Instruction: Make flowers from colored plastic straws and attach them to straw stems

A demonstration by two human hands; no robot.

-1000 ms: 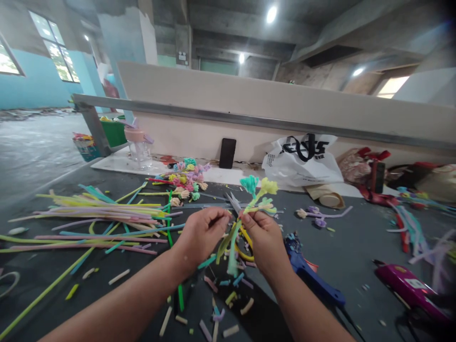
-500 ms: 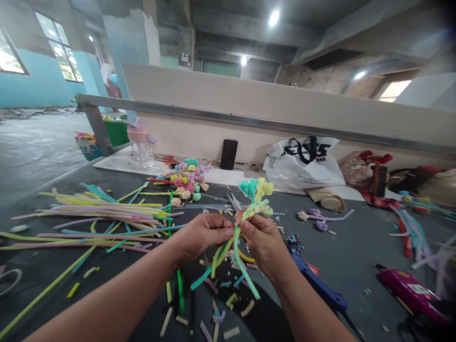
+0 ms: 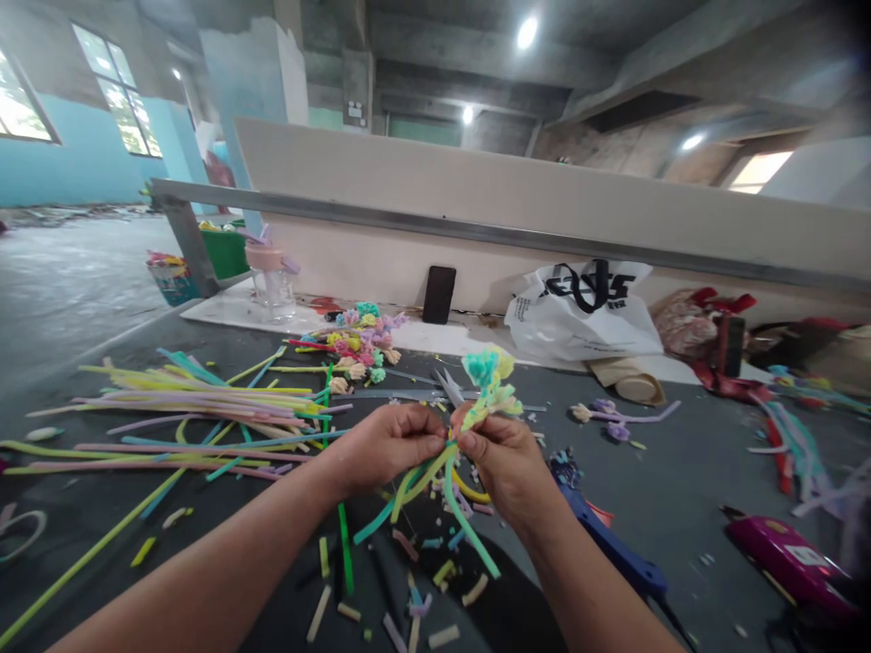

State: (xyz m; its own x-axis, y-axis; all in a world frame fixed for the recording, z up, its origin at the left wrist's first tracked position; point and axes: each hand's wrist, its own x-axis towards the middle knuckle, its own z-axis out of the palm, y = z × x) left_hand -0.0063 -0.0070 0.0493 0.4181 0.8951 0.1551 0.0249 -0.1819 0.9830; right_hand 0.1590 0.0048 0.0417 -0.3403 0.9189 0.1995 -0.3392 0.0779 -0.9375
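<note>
Between my hands, above the dark tabletop (image 3: 272, 544), is a small bunch of chenille-stem flowers (image 3: 484, 385) with teal, yellow and pale green heads on top. Its green, yellow and teal stems hang down and splay out below my fingers. My right hand (image 3: 509, 458) is closed, pinching the bunch just under the heads. Close beside it, my left hand (image 3: 398, 444) is closed too, with thumb and finger on the stems at the joint; exactly which strand it pinches is hidden. Scissors (image 3: 449, 388) lie just behind the hands, their handles covered.
Loose chenille stems (image 3: 204, 408) are piled at left, finished flowers (image 3: 360, 340) behind them. Short cut pieces (image 3: 445, 571) litter the front. A blue glue gun (image 3: 612, 540) and a magenta tool (image 3: 782, 549) lie at right. A phone (image 3: 439, 295), bottle (image 3: 270, 281) and white bag (image 3: 582, 308) stand behind.
The flower heads have turned and tilted slightly to the right between my fingers. The stem ends below have swung further apart. Both hands stay almost in place.
</note>
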